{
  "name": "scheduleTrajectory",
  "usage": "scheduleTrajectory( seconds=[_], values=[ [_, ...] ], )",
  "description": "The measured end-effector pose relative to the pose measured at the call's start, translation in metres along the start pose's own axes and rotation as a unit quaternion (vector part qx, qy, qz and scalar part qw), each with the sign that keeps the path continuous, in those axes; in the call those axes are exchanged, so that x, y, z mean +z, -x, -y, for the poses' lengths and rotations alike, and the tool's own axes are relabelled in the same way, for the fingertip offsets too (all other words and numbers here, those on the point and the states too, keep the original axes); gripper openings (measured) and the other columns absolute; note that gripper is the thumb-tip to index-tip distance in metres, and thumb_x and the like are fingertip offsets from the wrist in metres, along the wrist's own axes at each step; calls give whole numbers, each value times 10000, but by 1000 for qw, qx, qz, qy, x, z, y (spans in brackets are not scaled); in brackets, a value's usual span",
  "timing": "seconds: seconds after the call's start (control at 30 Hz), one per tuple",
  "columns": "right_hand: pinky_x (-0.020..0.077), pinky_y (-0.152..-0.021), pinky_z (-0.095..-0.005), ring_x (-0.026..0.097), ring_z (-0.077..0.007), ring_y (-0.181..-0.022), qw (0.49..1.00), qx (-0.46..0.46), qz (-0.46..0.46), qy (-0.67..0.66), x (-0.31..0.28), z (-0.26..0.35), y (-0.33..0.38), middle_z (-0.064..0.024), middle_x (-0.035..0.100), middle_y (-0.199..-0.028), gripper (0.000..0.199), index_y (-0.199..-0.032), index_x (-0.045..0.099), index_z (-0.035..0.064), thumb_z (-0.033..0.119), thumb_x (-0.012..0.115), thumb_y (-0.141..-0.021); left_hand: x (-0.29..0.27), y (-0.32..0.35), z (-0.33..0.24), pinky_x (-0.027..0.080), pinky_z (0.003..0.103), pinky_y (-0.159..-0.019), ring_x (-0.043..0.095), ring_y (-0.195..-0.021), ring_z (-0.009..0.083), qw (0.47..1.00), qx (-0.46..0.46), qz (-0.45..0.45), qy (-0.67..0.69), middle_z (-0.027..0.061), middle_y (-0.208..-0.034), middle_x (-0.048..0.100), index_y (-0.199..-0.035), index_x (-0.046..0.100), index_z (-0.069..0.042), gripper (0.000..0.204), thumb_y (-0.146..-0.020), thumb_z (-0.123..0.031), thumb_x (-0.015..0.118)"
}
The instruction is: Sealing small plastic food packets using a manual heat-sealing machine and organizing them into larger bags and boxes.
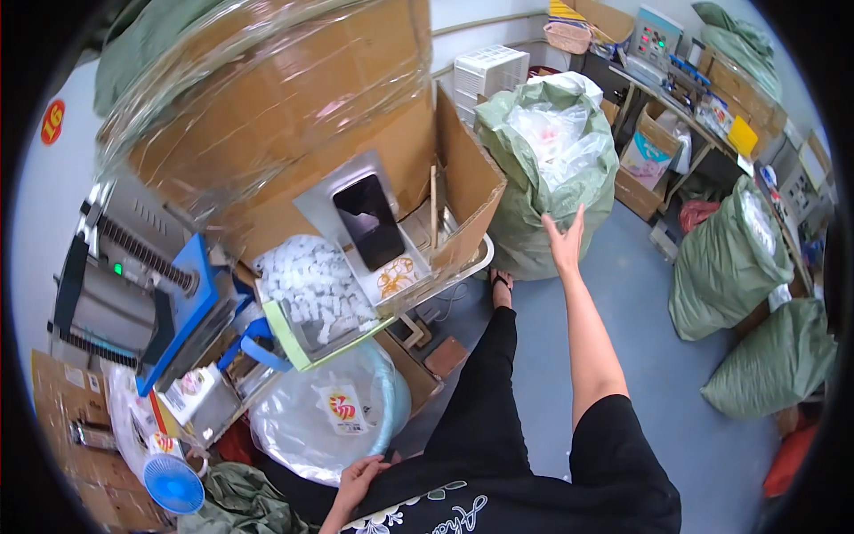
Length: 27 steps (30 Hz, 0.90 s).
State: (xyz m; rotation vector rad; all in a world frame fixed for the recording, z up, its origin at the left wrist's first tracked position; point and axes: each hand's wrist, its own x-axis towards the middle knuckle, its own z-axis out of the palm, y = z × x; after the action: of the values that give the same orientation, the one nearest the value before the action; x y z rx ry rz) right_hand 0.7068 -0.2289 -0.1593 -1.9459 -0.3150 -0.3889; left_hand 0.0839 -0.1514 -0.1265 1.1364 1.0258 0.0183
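Note:
My right hand [565, 242] reaches forward with thumb and fingers spread, holding nothing. It is at the near side of a large green woven sack [516, 191], whose rolled-down mouth shows clear plastic bags [556, 133] inside. Whether the fingertips touch the sack I cannot tell. Low down by my lap, my left hand [358, 482] rests against my black clothing, fingers loosely extended and nothing seen in them. Just beyond it stands a round tub [389, 378] lined with clear plastic, with a small printed plastic packet [342, 408] in it.
A cardboard box [476, 178] holds a phone [367, 221], orange rubber bands [396, 278] and a tray of small white pieces [311, 280]. A blue-plated press [182, 307] and a small blue fan [173, 485] are left. More green sacks [729, 258] and a cluttered bench [667, 98] stand right.

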Motion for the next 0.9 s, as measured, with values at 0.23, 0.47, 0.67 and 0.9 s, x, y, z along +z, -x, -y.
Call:
scheduleTrajectory(
  seconds=[0.23,0.47,0.67,0.9],
  values=[
    [251,-1128,-409,364,-364,-1336,990,-95,94,42,-14,-17,20,-262,390,-1426,794,-1404,350,-70,290,729,-806,-6,9,2,482,264,-894,629,-1003,149,997,70,10,-16,100,-1084,681,-1231,575,10,341,-980,-219,538],
    [465,-643,-256,540,-152,-949,962,91,231,-114,8,27,145,-99,502,-1262,585,-1413,388,57,93,617,-877,-23,47,27,483,261,-871,618,-1028,147,988,81,-77,104,77,-1129,660,-1265,563,-38,357,-988,-258,519],
    [426,-972,-351,546,-240,-1137,912,-185,318,-182,-12,120,261,-140,593,-1207,377,-1300,507,13,38,516,-924,-64,66,27,518,240,-732,635,-853,101,936,162,-235,208,44,-1016,673,-1217,598,-55,281,-967,-170,541],
    [378,-987,-437,546,-357,-1072,679,-435,569,-161,-8,239,376,-167,603,-1114,260,-1105,598,14,52,616,-848,-101,26,65,478,285,-851,602,-989,158,795,201,-535,203,98,-1126,633,-1301,510,2,417,-923,-153,593]
  ],
)
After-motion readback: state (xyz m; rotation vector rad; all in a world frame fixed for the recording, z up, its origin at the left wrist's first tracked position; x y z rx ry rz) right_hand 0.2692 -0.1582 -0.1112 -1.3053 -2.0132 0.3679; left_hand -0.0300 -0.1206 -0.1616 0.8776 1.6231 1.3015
